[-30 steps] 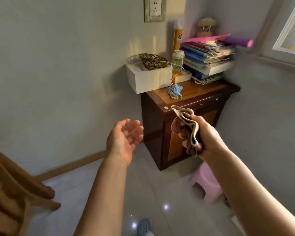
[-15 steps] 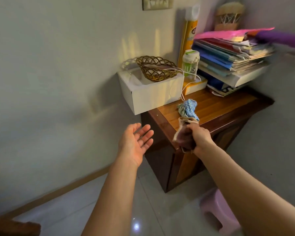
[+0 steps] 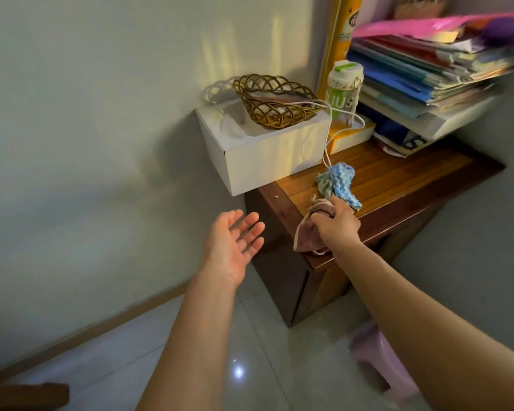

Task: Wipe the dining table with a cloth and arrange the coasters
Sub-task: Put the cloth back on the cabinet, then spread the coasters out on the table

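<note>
- Both hands are seen in front of a dark wooden cabinet [image 3: 398,185] standing in a corner of the room.
- A brownish-pink cloth [image 3: 307,237] is gripped in the right hand [image 3: 337,222], the fingers closed around its bunched upper part.
- That cloth is held at the near front corner of the cabinet top; its lower folds hang over the edge and down the front face.
- Whether the cloth already rests on the wood or is only held against it cannot be told.
- No object is held in the left hand [image 3: 235,244]: it is spread wide, palm up, in the air to the left of the cabinet and apart from it.
- A blue knitted rag [image 3: 339,180] lies on the cabinet top just beyond the right hand, its long axis running from the far left toward the near right; its near end appears to touch or almost touch the knuckles.
- A white box [image 3: 267,155] carrying a woven gold basket [image 3: 275,100] is set further back on the left, overhanging the cabinet's side.
- The coming move is judged to turn on the cloth's place: it lies in the right hand, so that hand alone is positioned to set it down or carry it on.
- Neither the dining table nor any coaster is in view.
</note>
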{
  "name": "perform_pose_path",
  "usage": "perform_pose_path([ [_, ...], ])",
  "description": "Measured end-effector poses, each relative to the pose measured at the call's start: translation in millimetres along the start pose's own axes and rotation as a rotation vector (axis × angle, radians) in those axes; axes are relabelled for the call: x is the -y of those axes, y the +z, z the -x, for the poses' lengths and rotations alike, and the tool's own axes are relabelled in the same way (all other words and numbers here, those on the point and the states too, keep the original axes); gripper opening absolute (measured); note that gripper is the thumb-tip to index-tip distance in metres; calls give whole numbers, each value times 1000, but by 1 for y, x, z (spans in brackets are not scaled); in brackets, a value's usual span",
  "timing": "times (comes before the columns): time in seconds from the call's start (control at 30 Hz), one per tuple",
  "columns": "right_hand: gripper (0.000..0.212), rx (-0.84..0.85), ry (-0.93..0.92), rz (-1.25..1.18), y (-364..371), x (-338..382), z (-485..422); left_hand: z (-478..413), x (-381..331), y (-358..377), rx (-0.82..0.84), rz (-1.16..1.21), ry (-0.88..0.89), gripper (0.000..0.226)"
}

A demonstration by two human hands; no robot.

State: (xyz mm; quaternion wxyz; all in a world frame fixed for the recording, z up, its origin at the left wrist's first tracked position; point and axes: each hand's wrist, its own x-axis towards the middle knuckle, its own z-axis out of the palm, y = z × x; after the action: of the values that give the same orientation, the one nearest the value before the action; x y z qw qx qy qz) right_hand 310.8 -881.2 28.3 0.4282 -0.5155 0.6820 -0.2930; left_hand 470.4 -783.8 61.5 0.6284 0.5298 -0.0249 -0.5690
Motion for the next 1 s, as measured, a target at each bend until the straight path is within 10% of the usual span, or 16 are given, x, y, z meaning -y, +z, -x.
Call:
perform_pose_path([
  [0.5, 14, 405, -251, -418, -55, 38, 201, 180, 12, -57, -33, 184, 272, 21],
  [1.0, 19, 874, -378, -476, -44, 45, 405, 395, 37, -193, -292, 338, 602, 21],
])
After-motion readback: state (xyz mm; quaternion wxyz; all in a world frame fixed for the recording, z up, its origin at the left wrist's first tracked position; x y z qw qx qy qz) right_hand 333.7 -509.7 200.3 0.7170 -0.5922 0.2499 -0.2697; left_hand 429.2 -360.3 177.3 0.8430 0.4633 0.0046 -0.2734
